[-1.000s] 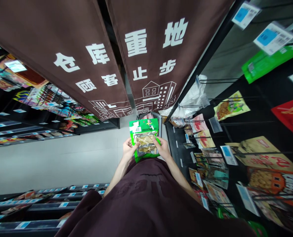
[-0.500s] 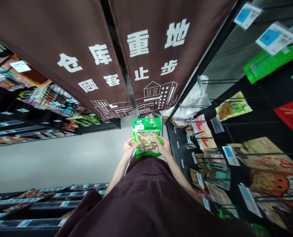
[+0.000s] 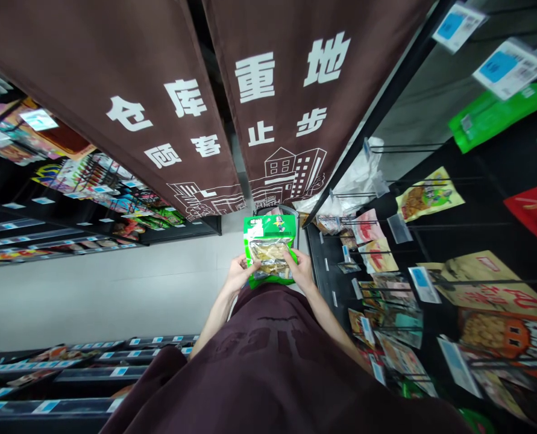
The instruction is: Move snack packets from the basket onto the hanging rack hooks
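Observation:
A green snack bag (image 3: 272, 256) with a clear window over pale yellowish contents is held up in front of my body. My left hand (image 3: 240, 272) grips its lower left edge, thumb on the front and fingers partly behind. On the opposite edge my right hand (image 3: 301, 269) pinches the bag the same way. A white label sits near the bag's upper left corner. Just beyond the bag, the dark rim of a basket or cart (image 3: 290, 210) shows in part; most of it is hidden.
Brown curtains (image 3: 295, 96) with white lettering hang ahead. On the right, a black rack (image 3: 476, 223) carries hanging snack bags on hooks with price tags. Stocked shelves (image 3: 87, 187) stand on the left, low shelf edges (image 3: 87, 377) lie at lower left, and grey floor (image 3: 160, 283) runs between.
The bag and both hands stay almost in place; the bag's top tips very slightly. My view has shifted by a tiny amount.

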